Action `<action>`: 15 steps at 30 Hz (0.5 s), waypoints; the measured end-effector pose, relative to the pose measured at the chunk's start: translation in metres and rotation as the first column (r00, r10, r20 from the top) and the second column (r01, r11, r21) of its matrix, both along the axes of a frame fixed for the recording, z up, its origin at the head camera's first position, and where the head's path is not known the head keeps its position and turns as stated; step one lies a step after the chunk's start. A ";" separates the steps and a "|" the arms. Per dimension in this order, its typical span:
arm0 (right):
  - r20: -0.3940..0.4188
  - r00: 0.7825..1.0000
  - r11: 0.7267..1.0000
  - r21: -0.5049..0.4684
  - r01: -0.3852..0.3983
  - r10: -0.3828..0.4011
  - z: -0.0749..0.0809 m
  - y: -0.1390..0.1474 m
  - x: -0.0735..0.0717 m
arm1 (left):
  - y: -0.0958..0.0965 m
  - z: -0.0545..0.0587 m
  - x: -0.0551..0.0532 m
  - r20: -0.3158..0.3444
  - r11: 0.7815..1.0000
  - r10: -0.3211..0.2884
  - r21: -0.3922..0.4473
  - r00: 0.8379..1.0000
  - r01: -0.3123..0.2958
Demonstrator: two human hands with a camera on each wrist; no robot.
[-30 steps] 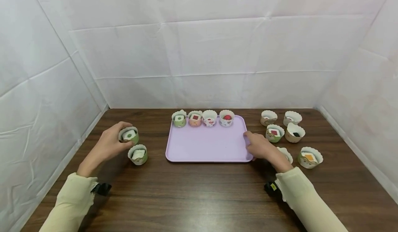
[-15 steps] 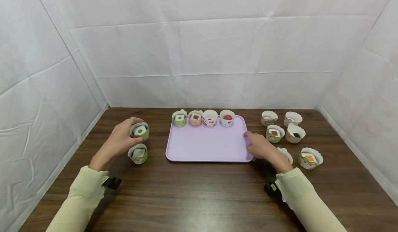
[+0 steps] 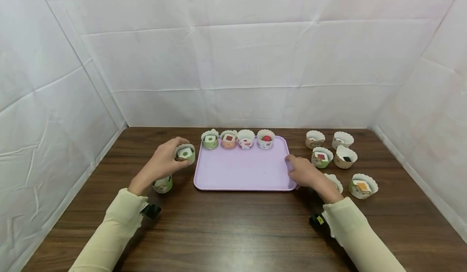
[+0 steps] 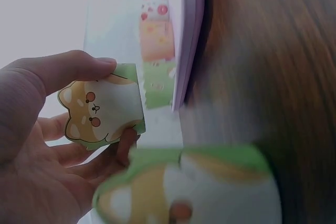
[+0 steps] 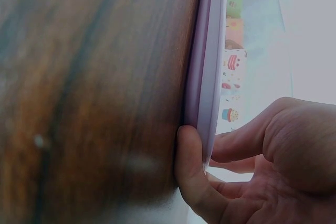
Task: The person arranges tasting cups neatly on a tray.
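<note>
I have the left hand [image 3: 163, 158] closed round a green cup [image 4: 105, 108], thumb on one side and fingers on the other, just beside the left rim of the purple tray [image 3: 244, 168]. That cup is upright and carries a white block with a green mark. With the right hand [image 3: 303, 171] I grip the tray's right edge, fingers on both faces of the rim.

By my reckoning, the work is about a third done. Four cups stand in a row along the tray's far rim: a light-green cup [image 3: 210, 146], a peach cup [image 3: 228, 145], a white cup [image 3: 245, 144] and a patterned cup [image 3: 265, 144] with something red inside. The tray's near part is bare.

What I judge left: the cup in my grasp and seven more on the tabletop [image 3: 233, 231]. One green-sided cup [image 3: 163, 188] is partly hidden behind my left wrist. Right of the tray I count six: a far pair [image 3: 343, 140], a red-topped block's cup [image 3: 322, 163], a beige cup [image 3: 343, 163], an orange-topped block's cup [image 3: 359, 192], and a half-hidden cup [image 3: 334, 178] behind my right arm.
</note>
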State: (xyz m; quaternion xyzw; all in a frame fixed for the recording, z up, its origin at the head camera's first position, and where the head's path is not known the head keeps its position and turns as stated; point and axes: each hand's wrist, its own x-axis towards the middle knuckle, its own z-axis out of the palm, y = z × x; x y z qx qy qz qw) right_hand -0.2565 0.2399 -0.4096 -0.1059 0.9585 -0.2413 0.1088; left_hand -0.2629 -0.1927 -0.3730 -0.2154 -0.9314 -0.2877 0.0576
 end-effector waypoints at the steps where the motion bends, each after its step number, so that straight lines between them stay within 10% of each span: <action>1: -0.001 1.000 1.000 0.003 0.001 -0.001 0.000 0.000 0.000 | 0.003 -0.001 -0.001 0.002 1.000 -0.003 -0.005 1.000 0.003; 15: -0.021 1.000 1.000 -0.001 -0.007 0.007 -0.002 0.000 -0.001 | 0.047 -0.009 -0.024 0.089 0.999 -0.022 -0.047 0.996 0.026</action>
